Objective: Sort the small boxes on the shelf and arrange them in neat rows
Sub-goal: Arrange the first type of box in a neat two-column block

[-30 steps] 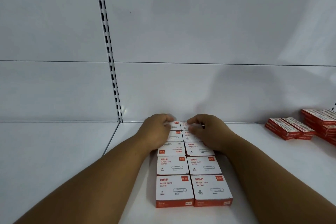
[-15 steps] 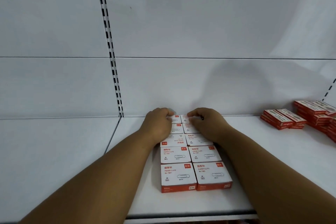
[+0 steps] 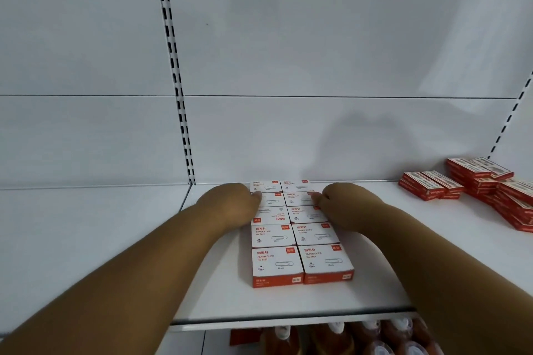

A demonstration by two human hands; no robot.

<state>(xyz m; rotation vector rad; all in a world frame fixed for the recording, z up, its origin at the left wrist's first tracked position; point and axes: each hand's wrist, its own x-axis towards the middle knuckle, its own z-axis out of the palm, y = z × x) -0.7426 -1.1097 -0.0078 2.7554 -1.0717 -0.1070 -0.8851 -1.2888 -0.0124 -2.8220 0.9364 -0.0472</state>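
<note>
Working off the block of white-and-red cardboard paper clip boxes (image 3: 297, 232) as the anchor: it sits mid-way along the white metal shelf (image 3: 86, 228), two columns wide, five rows deep, running back to the wall.

Hard against its left flank you've got your left hand (image 3: 230, 206), fingers (image 3: 255, 196) curled in, tips touching the second box from the back. Can't tell if you're pinching that box or just pressing on it.

On the block's right flank your right hand (image 3: 340, 204) mirrors it, fingers (image 3: 317, 197) curled against the second-row box there. Same deal, grip unclear.

Heads up: the third box back in the left column looks flipped, print upside down, so that row isn't really sorted. Squeeze too hard from both sides and I reckon the middle boxes could pop up or skew.

Well off to the block's right, the loose pile of flat red boxes (image 3: 473, 181) probably needs lining up too.
</note>
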